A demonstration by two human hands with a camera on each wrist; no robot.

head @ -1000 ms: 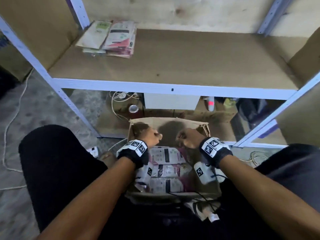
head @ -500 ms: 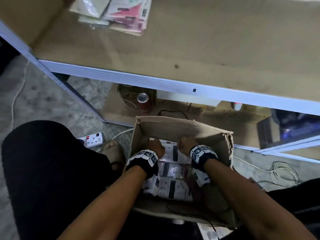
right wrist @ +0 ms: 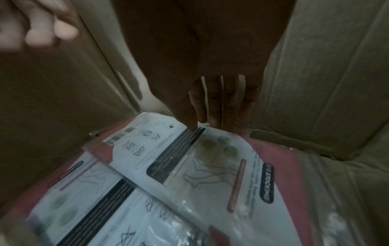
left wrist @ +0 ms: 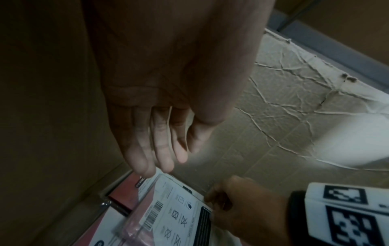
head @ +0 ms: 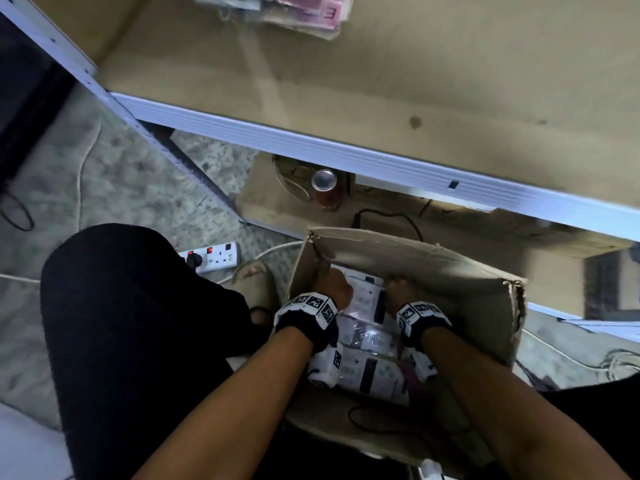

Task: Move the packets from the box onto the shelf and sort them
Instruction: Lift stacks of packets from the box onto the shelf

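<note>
Both hands reach down into the box (head: 450,271). Left hand (left wrist: 168,99): fingers straight and together, tips just above the far left corner of the top packet (left wrist: 176,209), holding nothing. Right hand (right wrist: 210,83): fingers extended, tips touching the far edge of that packet; no curl shows. More packets (head: 367,372) lie stacked below the wrists. Beyond the hands, the shelf (head: 415,81) carries sorted packets (head: 304,12).

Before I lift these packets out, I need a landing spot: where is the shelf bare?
The shelf board lies bare from the packet stack at its far left down to the white front rail and rightward. The box is crowded: packets fill its floor around both hands.
</note>
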